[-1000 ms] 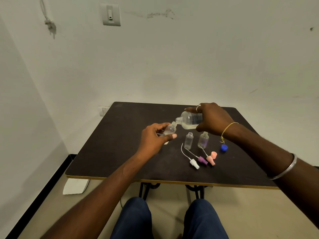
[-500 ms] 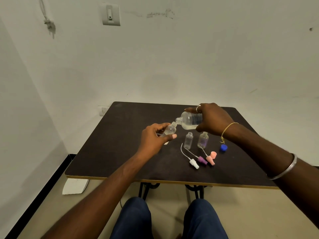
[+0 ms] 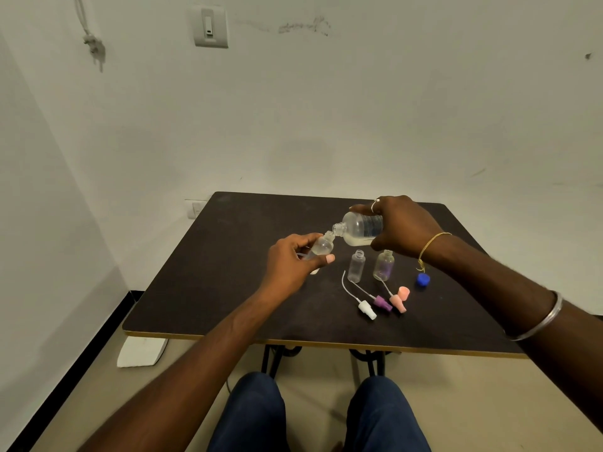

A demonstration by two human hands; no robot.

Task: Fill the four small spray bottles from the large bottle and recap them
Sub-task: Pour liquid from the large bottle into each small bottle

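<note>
My right hand (image 3: pixel 403 225) holds the large clear bottle (image 3: pixel 359 228) tipped on its side, its open mouth touching the neck of a small clear bottle (image 3: pixel 321 245). My left hand (image 3: pixel 292 261) grips that small bottle, tilted, above the dark table (image 3: pixel 212 288). Two more small bottles stand uncapped on the table: a clear one (image 3: pixel 356 266) and a purple-tinted one (image 3: pixel 384 265). In front of them lie spray heads with dip tubes: white (image 3: pixel 367 309), purple (image 3: pixel 382 303) and pink (image 3: pixel 398 303). A pink cap (image 3: pixel 404 292) and a blue cap (image 3: pixel 423 279) lie to the right.
The table stands against a white wall, with its front edge near my knees (image 3: pixel 313 412). A white object (image 3: pixel 142 352) lies on the floor under the table's left corner. Something pale shows under my left hand, mostly hidden.
</note>
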